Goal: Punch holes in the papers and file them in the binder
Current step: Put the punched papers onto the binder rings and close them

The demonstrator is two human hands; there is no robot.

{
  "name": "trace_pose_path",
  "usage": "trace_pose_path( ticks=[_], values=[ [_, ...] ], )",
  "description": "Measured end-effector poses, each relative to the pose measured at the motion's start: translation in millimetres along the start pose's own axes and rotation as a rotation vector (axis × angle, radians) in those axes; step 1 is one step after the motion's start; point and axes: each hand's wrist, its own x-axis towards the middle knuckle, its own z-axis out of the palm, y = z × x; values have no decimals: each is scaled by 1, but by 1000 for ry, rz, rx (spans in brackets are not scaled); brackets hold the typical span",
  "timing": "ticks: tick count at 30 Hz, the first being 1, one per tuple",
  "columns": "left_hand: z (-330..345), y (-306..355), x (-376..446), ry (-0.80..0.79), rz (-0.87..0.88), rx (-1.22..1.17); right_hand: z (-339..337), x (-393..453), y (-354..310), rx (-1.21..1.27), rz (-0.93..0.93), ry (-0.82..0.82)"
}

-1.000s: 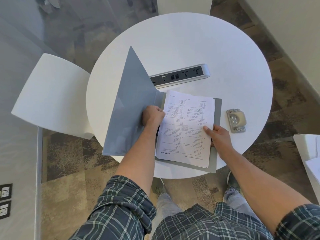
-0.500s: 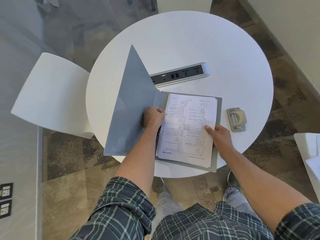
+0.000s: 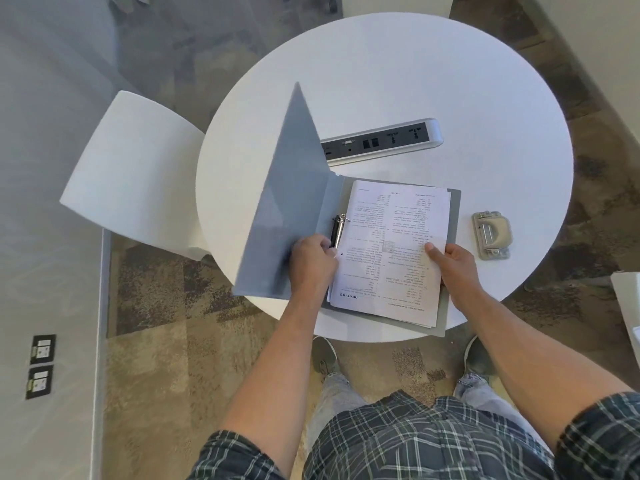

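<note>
A: Where do we stand with the filing?

B: Our left hand (image 3: pixel 313 259) is closed on the lower end of the ring mechanism (image 3: pixel 337 230) in the binder (image 3: pixel 452 237), fingers curled tight around it. The papers (image 3: pixel 394 247) lie on the binder's back cover just right of that grip, and our right hand (image 3: pixel 453 263) pins their outer edge, thumb on top, pinching narrowly.

A: What could go wrong?

B: We judge the holes may miss the rings if the stack skews under our right thumb. The raised front cover (image 3: pixel 287 202), left of our grip, could fall onto our hand. The binder overhangs the table (image 3: pixel 415 81) edge and might tip.

A: And the punch (image 3: pixel 491 235)?

B: Idle, beyond our right hand.
</note>
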Motion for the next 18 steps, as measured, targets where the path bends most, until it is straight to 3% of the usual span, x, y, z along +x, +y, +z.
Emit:
trace_pose_path(
  ticks=[4, 18],
  values=[
    [3, -2, -4, -122, -61, 45, 1, 0, -1, -49, -31, 15],
    [11, -2, -8, -87, -21, -3, 6, -4, 3, -142, -43, 39]
  ],
)
